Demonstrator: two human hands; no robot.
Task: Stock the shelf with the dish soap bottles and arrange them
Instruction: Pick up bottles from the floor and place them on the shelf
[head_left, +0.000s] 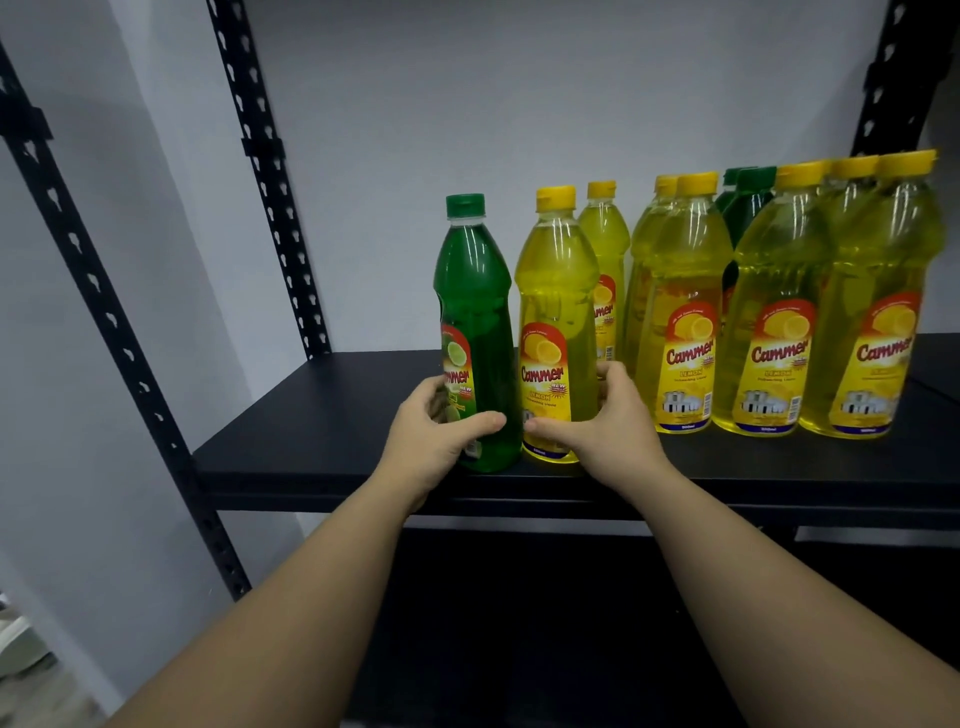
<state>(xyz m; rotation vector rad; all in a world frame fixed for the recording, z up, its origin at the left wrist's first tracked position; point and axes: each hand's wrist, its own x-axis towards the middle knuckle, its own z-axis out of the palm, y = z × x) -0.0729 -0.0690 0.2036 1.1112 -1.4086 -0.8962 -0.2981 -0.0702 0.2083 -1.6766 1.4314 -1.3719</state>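
A green dish soap bottle (475, 312) with a green cap stands upright near the front edge of the black shelf (322, 447). My left hand (434, 441) grips its lower part. Touching its right side stands a yellow lemon dish soap bottle (556, 312), and my right hand (605, 426) grips its base. Further right, several yellow bottles (685, 322) stand in rows on the same shelf. A dark green bottle (748, 202) is partly hidden behind them.
Black perforated uprights (270, 171) frame the shelf at the left, with a white wall (467, 104) behind. The left part of the shelf board holds nothing. A dark lower level (519, 597) lies under the shelf.
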